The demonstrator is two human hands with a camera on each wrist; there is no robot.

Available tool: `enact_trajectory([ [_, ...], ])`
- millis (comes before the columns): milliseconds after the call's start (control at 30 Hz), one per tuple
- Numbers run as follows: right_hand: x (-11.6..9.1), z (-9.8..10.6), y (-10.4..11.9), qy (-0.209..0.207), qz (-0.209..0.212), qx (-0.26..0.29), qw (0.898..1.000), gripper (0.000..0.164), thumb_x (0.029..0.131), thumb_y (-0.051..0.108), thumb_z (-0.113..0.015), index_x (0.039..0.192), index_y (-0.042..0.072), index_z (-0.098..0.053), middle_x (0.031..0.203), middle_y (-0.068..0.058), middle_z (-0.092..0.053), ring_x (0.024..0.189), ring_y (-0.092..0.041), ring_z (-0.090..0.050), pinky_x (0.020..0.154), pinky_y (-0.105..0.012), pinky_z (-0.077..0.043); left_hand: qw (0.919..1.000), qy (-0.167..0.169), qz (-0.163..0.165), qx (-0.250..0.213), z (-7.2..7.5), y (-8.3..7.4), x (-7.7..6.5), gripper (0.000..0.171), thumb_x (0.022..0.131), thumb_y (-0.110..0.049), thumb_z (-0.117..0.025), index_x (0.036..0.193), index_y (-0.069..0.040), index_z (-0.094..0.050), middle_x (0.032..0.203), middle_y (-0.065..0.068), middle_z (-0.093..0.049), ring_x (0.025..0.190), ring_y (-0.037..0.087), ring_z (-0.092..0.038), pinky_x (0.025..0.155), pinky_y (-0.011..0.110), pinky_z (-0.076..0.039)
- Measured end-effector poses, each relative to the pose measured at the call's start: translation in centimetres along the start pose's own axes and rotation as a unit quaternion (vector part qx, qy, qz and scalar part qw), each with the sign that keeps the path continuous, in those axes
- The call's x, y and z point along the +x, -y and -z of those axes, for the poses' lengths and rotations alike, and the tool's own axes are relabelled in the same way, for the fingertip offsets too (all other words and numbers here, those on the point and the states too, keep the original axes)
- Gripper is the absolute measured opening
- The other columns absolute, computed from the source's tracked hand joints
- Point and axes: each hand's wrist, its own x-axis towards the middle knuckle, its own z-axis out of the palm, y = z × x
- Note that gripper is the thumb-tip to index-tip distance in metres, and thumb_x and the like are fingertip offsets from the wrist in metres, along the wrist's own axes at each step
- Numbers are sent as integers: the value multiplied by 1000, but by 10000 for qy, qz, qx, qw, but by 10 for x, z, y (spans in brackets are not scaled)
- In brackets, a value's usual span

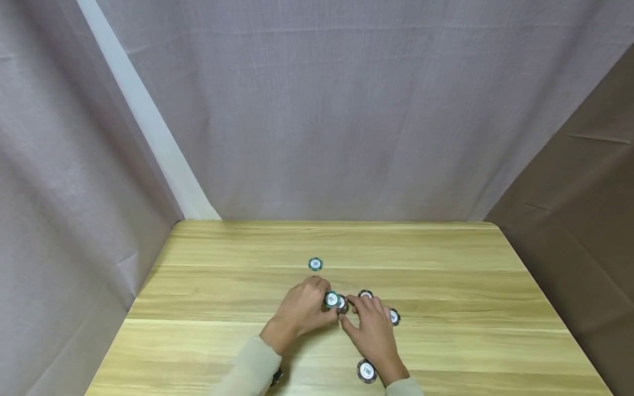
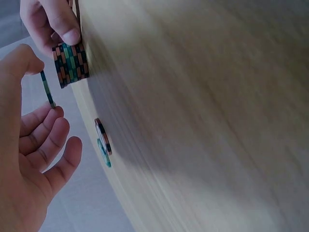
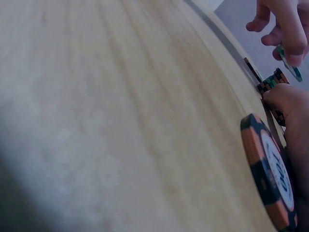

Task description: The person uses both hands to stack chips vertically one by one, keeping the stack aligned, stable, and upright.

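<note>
Between thumb and fingertips, my left hand (image 1: 306, 305) pinches a green poker chip (image 1: 332, 299); its thin edge (image 2: 48, 89) shows in the left wrist view. The held chip is just above and left of a short stack of poker chips (image 1: 343, 304). Green, black and orange edge marks cover that stack's side (image 2: 71, 65). My right hand (image 1: 370, 330) grips the stack from the right, its thumb (image 2: 71, 36) against the side. Its far fingers are partly hidden.
A green 20 chip (image 1: 315, 264) lies beyond the left hand. Two dark chips, one behind the right hand (image 1: 365, 293) and one to its right (image 1: 394, 317), are partly covered. A 100 chip (image 1: 367, 372) lies by the right wrist. Curtains surround the wooden table (image 1: 470, 275).
</note>
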Motion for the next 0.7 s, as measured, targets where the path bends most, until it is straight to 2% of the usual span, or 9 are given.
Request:
enact_trajectory([
  [267, 0, 0, 0, -7, -18, -31, 10000, 42, 91, 39, -80, 126, 17, -72, 92, 11, -53, 89, -13, -44, 81, -36, -34, 9999, -8, -89, 114, -6, -5, 4, 39, 87, -40, -75, 108, -8, -72, 101, 2, -69, 90, 12, -65, 73, 23, -58],
  [700, -1, -1, -1, -107, 47, -106, 9999, 42, 90, 40, -81, 123, 17, -72, 91, 12, -51, 89, -12, -43, 80, -35, -33, 9992, 88, -131, 374, -11, -9, 6, 38, 89, -42, -73, 109, -10, -72, 101, -1, -68, 91, 12, -65, 73, 23, -58],
])
